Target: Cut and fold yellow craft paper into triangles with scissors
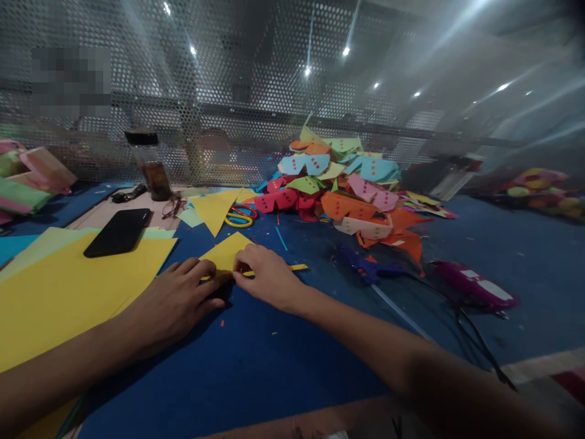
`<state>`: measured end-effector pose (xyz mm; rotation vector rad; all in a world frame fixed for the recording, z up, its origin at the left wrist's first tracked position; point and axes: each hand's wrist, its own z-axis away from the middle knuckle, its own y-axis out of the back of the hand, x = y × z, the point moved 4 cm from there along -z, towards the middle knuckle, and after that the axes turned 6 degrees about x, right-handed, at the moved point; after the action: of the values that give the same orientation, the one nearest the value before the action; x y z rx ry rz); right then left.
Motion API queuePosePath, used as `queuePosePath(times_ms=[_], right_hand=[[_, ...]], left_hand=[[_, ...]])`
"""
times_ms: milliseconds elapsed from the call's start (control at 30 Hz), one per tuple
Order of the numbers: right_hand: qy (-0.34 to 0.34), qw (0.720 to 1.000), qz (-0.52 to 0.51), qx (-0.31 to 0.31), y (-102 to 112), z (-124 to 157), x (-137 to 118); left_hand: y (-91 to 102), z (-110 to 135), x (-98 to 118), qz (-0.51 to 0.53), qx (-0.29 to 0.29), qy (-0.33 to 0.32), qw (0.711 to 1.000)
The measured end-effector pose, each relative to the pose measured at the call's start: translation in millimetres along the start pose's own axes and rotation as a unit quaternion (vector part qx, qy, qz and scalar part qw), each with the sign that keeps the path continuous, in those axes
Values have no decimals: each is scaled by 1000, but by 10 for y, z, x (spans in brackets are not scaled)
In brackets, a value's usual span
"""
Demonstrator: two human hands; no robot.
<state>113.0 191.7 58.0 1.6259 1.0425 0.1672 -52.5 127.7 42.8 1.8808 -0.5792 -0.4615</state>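
Observation:
A piece of yellow paper lies on the blue table between my hands, one corner pointing away from me. My left hand rests at its near left edge, fingers bent and pressing on it. With thumb and fingertips together, my right hand pinches the near edge just beside the left fingertips. A narrow yellow strip sticks out past the right hand; whether it joins the sheet is hidden. Behind the paper lie a folded yellow piece and scissors with red and yellow handles.
Yellow sheets carry a black phone on the left. A bottle and glasses stand behind. Folded paper shapes with dots form a heap. To the right lie a blue glue gun and a purple case with a cable.

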Motion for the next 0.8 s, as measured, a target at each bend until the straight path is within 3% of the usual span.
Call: queuePosePath(times_ms=[800], right_hand=[[-44, 999, 21, -2, 3, 1, 23]], left_hand=[[16, -11, 4, 1, -3, 7, 1000]])
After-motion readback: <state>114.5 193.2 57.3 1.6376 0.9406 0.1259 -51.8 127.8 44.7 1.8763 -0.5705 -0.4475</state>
